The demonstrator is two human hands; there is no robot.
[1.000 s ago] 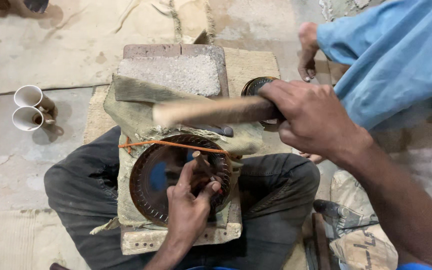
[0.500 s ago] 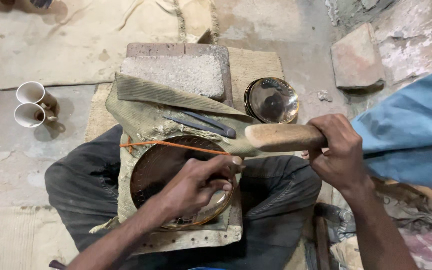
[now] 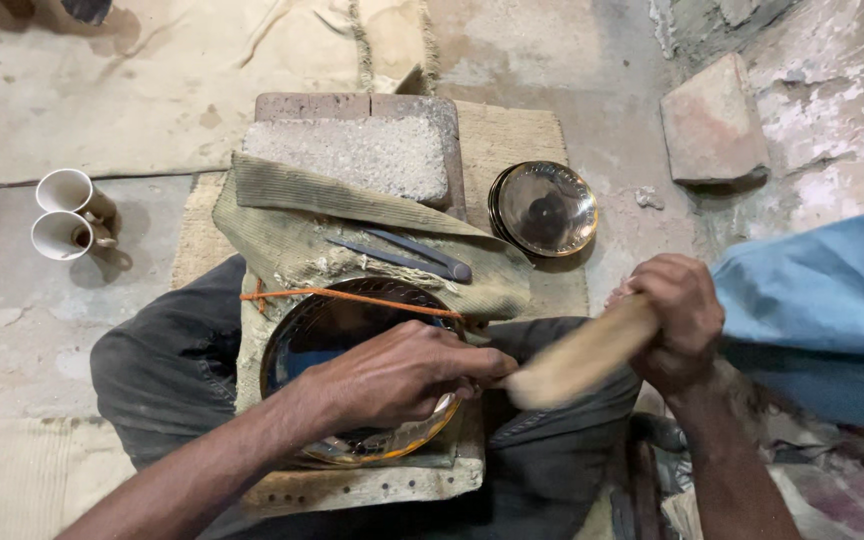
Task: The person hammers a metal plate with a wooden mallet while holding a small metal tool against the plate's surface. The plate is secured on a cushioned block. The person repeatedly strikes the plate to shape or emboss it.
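Far left: two cups point(image 3: 70, 212) on the floor. Centre, near: plate point(image 3: 352, 380) on the lap board; left hand point(image 3: 402, 375) clenched over it, what it grips hidden. Right: right hand point(image 3: 677, 320) grasping a wooden mallet point(image 3: 582, 350), head blurred beside the left hand.

bare forearms, dark grey trousers — creased, dusty, light blue sleeve
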